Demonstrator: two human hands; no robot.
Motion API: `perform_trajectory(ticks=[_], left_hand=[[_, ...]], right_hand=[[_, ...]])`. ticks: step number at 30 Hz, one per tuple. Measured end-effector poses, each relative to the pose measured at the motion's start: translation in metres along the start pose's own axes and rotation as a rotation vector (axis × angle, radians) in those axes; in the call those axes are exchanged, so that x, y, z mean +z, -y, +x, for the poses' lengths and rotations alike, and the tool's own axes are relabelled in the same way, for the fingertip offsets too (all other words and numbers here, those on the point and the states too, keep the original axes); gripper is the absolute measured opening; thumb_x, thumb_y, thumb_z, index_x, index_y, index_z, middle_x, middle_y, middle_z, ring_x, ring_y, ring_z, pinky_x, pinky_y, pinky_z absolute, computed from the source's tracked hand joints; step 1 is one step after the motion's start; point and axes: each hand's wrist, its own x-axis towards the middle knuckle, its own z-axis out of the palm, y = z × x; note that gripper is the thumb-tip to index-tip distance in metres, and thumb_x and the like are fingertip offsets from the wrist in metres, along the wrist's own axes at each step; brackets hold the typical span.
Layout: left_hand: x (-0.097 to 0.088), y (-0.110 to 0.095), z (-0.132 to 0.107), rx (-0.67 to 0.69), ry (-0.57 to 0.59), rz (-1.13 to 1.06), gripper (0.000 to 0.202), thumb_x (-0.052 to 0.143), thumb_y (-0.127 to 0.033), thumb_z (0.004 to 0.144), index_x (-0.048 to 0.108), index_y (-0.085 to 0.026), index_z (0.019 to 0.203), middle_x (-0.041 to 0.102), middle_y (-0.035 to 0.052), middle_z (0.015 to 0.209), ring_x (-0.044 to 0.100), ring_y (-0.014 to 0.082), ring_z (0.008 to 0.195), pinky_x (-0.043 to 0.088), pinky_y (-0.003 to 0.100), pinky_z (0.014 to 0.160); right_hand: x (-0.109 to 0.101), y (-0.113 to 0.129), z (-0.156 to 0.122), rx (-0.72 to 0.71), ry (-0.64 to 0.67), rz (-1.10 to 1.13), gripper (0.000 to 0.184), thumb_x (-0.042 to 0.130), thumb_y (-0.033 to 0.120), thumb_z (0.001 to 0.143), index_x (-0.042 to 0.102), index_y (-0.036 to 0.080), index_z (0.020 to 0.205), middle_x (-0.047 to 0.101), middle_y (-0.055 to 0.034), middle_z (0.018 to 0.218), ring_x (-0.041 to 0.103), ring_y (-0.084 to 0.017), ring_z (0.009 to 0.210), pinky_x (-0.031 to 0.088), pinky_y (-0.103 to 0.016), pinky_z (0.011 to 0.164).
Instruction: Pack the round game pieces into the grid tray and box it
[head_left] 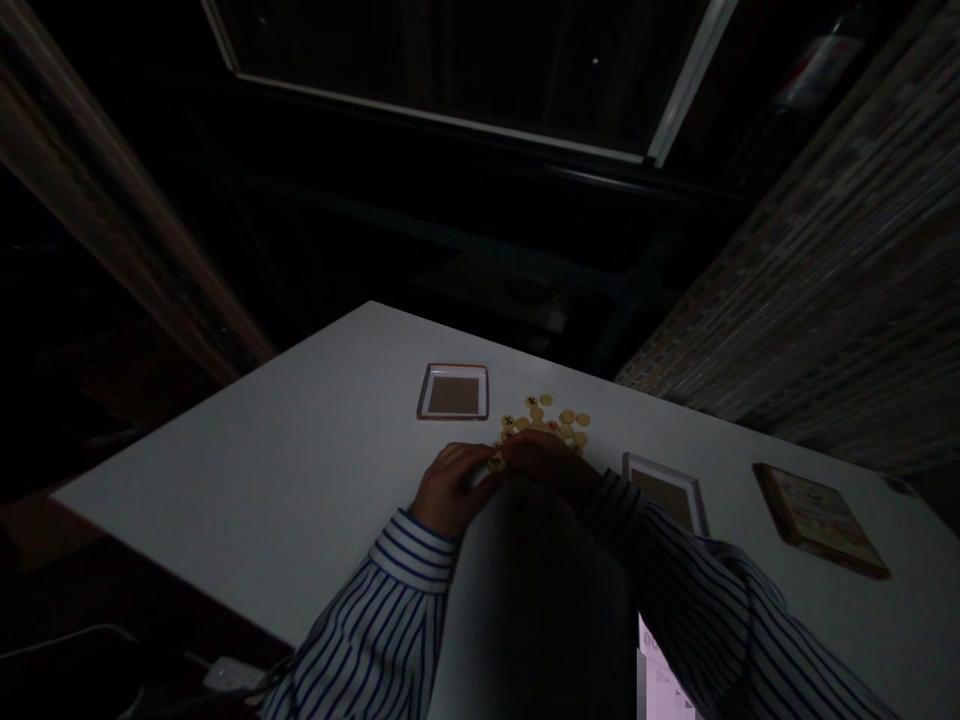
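Round yellowish game pieces (567,416) lie in a loose cluster on the white table (315,440), some with dark markings and one with a red mark. My left hand (450,488) is at the near left of the cluster, thumb and index finger closed around one dark-marked game piece (495,461). My right hand (551,462) reaches in from the right with its fingers bent together, the tips against the same piece. It covers part of the cluster. Dim light blurs the finger details.
A shallow open box part (454,417) stands beyond my left hand. Another open box part (701,505) is partly behind my right sleeve. Farther right lies a flat box with a printed cover (821,515). A curtain (825,250) hangs at the right, and a power strip (234,674) is at lower left.
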Motion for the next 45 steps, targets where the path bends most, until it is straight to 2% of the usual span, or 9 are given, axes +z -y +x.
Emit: perform_trajectory(ticks=[3,6,11,15,20,26,34,41,45], left_hand=[[0.000,0.003,-0.001,-0.046,-0.004,0.027,0.020,0.059,-0.028,0.075,0.062,-0.018,0.092,0.067,0.0067,0.086,0.061,0.0171,0.081,0.052,0.033,0.071],[-0.002,0.011,-0.003,-0.160,-0.011,0.112,0.020,0.057,-0.029,0.076,0.063,-0.019,0.092,0.067,0.0063,0.088,0.060,0.0178,0.084,0.051,0.034,0.075],[-0.005,0.025,-0.008,-0.336,0.068,0.270,0.025,0.054,-0.031,0.076,0.064,-0.018,0.094,0.067,0.0067,0.092,0.059,0.0205,0.088,0.048,0.035,0.080],[-0.004,0.030,-0.010,-0.397,0.170,0.336,0.027,0.053,-0.030,0.075,0.066,-0.017,0.095,0.067,0.0072,0.093,0.058,0.0221,0.088,0.047,0.036,0.081],[-0.004,0.030,-0.010,-0.451,0.234,0.357,0.029,0.052,-0.028,0.074,0.066,-0.016,0.096,0.067,0.0075,0.093,0.059,0.0223,0.086,0.046,0.036,0.082],[-0.005,0.028,-0.008,-0.484,0.250,0.374,0.029,0.052,-0.027,0.074,0.067,-0.015,0.095,0.067,0.0085,0.092,0.059,0.0221,0.086,0.046,0.035,0.082],[-0.004,0.031,-0.011,-0.411,0.194,0.384,0.025,0.058,-0.027,0.069,0.069,-0.019,0.090,0.067,0.0077,0.084,0.061,0.0221,0.079,0.049,0.036,0.075],[-0.003,0.029,-0.010,-0.420,0.164,0.364,0.025,0.056,-0.029,0.070,0.068,-0.019,0.090,0.067,0.0073,0.083,0.061,0.0211,0.078,0.048,0.035,0.075],[-0.004,0.027,-0.009,-0.463,0.161,0.324,0.025,0.054,-0.026,0.071,0.068,-0.017,0.091,0.067,0.0081,0.085,0.061,0.0209,0.081,0.048,0.035,0.077]], right_hand=[[-0.002,-0.005,0.002,-0.042,-0.005,-0.025,0.007,0.056,0.024,0.071,0.056,0.017,0.072,0.059,0.0008,0.064,0.054,-0.011,0.059,0.042,-0.023,0.057],[-0.006,-0.004,0.000,-0.072,-0.063,-0.116,0.008,0.055,0.024,0.072,0.055,0.017,0.075,0.059,0.0006,0.063,0.053,-0.011,0.057,0.040,-0.023,0.053],[-0.010,0.002,-0.006,-0.189,-0.140,-0.596,0.012,0.051,0.024,0.076,0.060,0.016,0.078,0.062,-0.0011,0.068,0.055,-0.012,0.062,0.039,-0.023,0.057],[-0.008,-0.001,-0.007,-0.267,-0.092,-1.002,0.018,0.048,0.025,0.080,0.063,0.017,0.086,0.065,-0.0051,0.081,0.057,-0.016,0.076,0.038,-0.026,0.066],[0.001,-0.007,-0.007,-0.281,-0.007,-1.276,0.026,0.047,0.031,0.082,0.061,0.019,0.100,0.064,-0.0085,0.098,0.055,-0.021,0.093,0.037,-0.032,0.076],[0.012,-0.005,-0.006,-0.269,-0.044,-1.363,0.031,0.042,0.036,0.084,0.060,0.020,0.103,0.064,-0.0098,0.098,0.054,-0.024,0.094,0.035,-0.036,0.079],[0.018,0.000,-0.007,-0.257,-0.045,-1.402,0.034,0.037,0.035,0.086,0.058,0.018,0.107,0.064,-0.0114,0.097,0.054,-0.026,0.093,0.034,-0.039,0.077],[0.023,-0.001,-0.005,-0.300,-0.061,-1.428,0.029,0.042,0.035,0.084,0.061,0.019,0.098,0.064,-0.0106,0.093,0.053,-0.025,0.092,0.035,-0.038,0.076],[0.027,0.001,-0.004,-0.254,-0.053,-1.448,0.026,0.046,0.034,0.082,0.062,0.018,0.095,0.063,-0.0112,0.093,0.053,-0.025,0.093,0.035,-0.038,0.078]])
